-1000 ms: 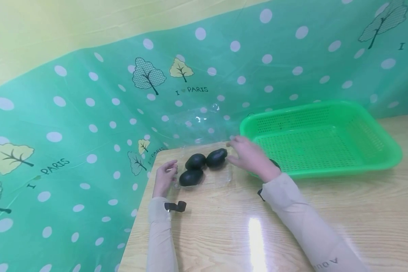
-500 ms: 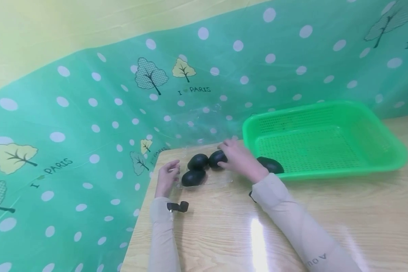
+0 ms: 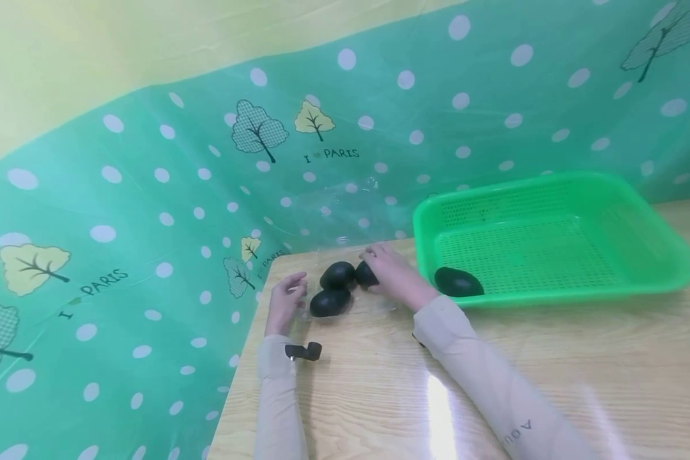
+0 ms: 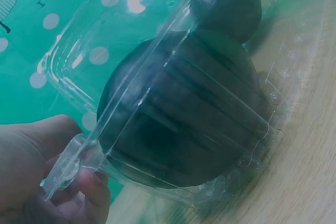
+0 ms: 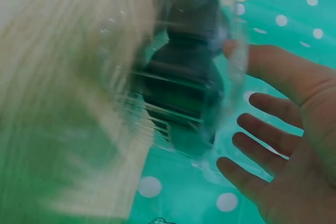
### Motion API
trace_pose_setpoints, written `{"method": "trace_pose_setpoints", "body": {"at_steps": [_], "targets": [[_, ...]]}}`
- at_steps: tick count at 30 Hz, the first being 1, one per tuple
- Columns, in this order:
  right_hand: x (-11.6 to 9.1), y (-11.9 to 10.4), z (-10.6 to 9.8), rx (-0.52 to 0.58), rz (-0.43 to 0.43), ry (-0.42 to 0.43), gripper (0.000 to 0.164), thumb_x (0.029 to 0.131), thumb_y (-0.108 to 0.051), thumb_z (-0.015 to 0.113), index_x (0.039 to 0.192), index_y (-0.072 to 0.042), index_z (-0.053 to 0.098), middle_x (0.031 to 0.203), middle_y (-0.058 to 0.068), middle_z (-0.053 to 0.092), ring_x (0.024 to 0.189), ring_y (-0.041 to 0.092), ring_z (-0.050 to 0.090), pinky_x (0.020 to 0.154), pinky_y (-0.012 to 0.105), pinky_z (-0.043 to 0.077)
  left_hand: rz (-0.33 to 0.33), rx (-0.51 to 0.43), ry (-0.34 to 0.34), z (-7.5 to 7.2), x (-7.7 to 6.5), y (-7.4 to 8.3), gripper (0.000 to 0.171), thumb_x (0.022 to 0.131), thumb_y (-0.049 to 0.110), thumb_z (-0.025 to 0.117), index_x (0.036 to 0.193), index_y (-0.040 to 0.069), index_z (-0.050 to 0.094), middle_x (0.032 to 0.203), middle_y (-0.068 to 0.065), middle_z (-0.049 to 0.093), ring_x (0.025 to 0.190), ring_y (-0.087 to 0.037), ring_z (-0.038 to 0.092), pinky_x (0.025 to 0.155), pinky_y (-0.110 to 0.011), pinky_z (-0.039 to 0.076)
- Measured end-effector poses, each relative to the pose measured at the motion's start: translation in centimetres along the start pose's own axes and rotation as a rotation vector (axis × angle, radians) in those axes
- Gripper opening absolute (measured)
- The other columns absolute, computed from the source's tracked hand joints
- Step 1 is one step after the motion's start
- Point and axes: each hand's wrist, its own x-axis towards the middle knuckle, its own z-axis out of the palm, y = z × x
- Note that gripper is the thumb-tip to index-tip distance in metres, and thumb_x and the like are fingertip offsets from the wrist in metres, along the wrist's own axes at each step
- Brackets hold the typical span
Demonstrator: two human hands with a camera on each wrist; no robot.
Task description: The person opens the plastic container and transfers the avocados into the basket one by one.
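A clear plastic clamshell (image 4: 68, 169), its lid raised, holds three dark oval fruits that look like avocados: a near one (image 3: 330, 303), a middle one (image 3: 338, 275) and a right one (image 3: 365, 275). My left hand (image 3: 284, 301) pinches the clamshell's left rim between thumb and fingers. Over the right fruit reaches my right hand (image 3: 395, 275), partly covering it. In the right wrist view its fingers (image 5: 268, 135) are spread, with a gap to the fruits seen through the plastic. Another dark fruit (image 3: 457, 282) lies inside the green basket near its front left corner.
The green plastic basket (image 3: 575, 296) stands on the wooden table (image 3: 374, 383), right of the clamshell. A patterned green curtain (image 3: 167, 255) hangs behind and along the left table edge. The raised lid (image 3: 345, 198) stands in front of it.
My right hand has moved left from the basket side and come over the right fruit. The fruit in the basket now shows beyond my wrist. The left hand keeps its place.
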Motion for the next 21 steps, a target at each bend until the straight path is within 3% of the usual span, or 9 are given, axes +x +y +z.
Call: {"method": "trace_pose_setpoints", "body": {"at_steps": [12, 21], "targets": [[0.5, 0.7, 2.1, -0.005, -0.021, 0.028, 0.074, 0.084, -0.012, 0.078, 0.148, -0.003, 0.042, 0.157, 0.020, 0.033, 0.147, 0.037, 0.028, 0.122, 0.048, 0.021, 0.014, -0.002, 0.006, 0.2, 0.0, -0.2, 0.038, 0.099, 0.012, 0.057, 0.137, 0.005, 0.058, 0.125, -0.023, 0.059, 0.103, -0.037, 0.059, 0.061, -0.021, 0.050], [0.8, 1.0, 3.3, -0.037, -0.067, 0.096, 0.057, 0.086, -0.004, 0.073, 0.140, -0.002, 0.053, 0.144, 0.020, 0.050, 0.139, 0.039, 0.040, 0.119, 0.050, 0.027, 0.014, -0.001, 0.007, 0.1, 0.0, -0.1, 0.038, 0.099, 0.013, 0.057, 0.136, 0.005, 0.058, 0.124, -0.022, 0.059, 0.101, -0.037, 0.059, 0.061, -0.022, 0.050]]}}
